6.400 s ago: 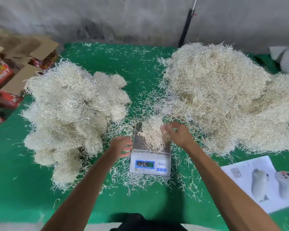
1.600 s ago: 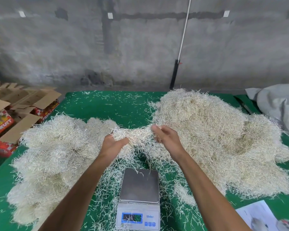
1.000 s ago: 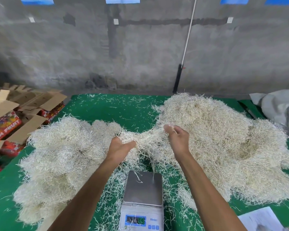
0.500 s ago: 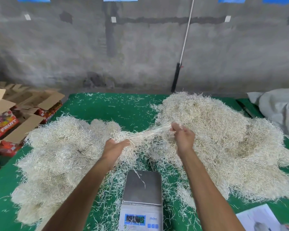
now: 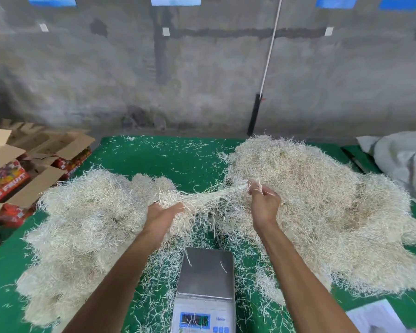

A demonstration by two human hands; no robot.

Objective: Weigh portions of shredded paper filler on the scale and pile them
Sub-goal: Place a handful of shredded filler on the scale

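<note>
Shredded paper filler (image 5: 209, 200) is stretched in a thin band between both hands, raised above the green table (image 5: 175, 162). Left hand (image 5: 162, 216) grips one end, fingers curled into the strands beside the left pile (image 5: 87, 224). Right hand (image 5: 264, 204) pinches the other end at the edge of the large right pile (image 5: 322, 200). Scale (image 5: 205, 289) sits below, nearer the person, its platform bearing only a few stray strands. Display (image 5: 195, 320) is lit; the reading is illegible. Opened cardboard boxes (image 5: 22, 164) stand at far left.

Red carton (image 5: 6, 186) at left, white lettering reading "FRUIT", partly cut off, scale (image 5: 203, 319) front panel, small blue brand word, blurred, scale display digits illegible, printed sheet (image 5: 375, 318) unreadable
</note>
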